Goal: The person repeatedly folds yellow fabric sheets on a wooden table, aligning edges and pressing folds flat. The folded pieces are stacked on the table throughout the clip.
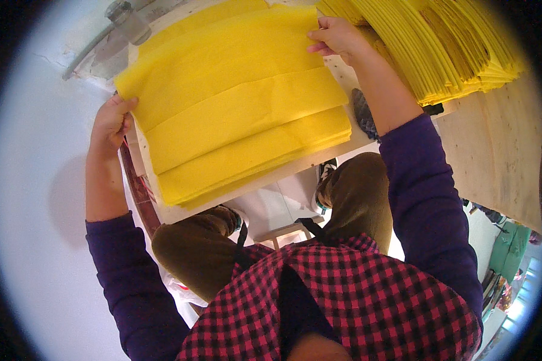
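A yellow fabric-like sheet (223, 63) stretches between my two hands over the worktop. My left hand (110, 122) pinches its left edge between thumb and fingers. Farther away, my right hand (337, 41) grips the sheet's far right corner, thumb against fingers. Under and nearer than this sheet lies a stack of similar yellow sheets (253, 153), with several layered edges toward me. Some crosswise creases or overlapping edges run over the yellow surface. Part of the stack is hidden beneath the sheet I hold.
A tall pile of folded yellow sheets (442, 57) stands at the far right on a wooden table (488, 150). A dark grey, textured object (364, 114) lies beside my right forearm. A clear glass jar (128, 23) stands at the far left, near the white wall (42, 150).
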The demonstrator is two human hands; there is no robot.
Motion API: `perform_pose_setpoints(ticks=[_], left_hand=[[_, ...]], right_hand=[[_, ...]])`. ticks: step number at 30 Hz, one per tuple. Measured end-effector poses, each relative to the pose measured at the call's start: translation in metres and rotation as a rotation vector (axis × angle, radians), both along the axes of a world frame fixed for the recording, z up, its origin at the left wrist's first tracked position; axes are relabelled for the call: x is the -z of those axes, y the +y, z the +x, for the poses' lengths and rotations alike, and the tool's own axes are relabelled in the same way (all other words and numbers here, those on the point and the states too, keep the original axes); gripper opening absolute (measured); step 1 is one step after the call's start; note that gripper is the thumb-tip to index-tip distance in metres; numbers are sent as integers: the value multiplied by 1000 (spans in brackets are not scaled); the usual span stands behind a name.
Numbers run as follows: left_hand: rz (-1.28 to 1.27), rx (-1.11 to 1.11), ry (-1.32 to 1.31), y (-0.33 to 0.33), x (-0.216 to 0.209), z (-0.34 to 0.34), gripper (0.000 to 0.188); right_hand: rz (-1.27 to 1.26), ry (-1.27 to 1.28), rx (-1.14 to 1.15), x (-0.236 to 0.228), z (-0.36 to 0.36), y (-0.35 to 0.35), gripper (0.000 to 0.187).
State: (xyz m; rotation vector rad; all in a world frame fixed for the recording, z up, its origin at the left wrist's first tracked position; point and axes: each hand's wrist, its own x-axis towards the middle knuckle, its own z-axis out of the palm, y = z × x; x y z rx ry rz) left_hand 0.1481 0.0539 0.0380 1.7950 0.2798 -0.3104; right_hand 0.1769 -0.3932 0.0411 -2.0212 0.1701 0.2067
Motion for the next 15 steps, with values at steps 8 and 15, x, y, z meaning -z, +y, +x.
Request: perform_pose_setpoints(ticks=[8, 15], left_hand=[[-167, -57, 3, -8, 1, -7, 24], [-168, -99, -306, -19, 20, -27, 25]], right_hand=[[173, -7, -9, 7, 1, 2, 21], [371, -137, -48, 31, -9, -6, 25]])
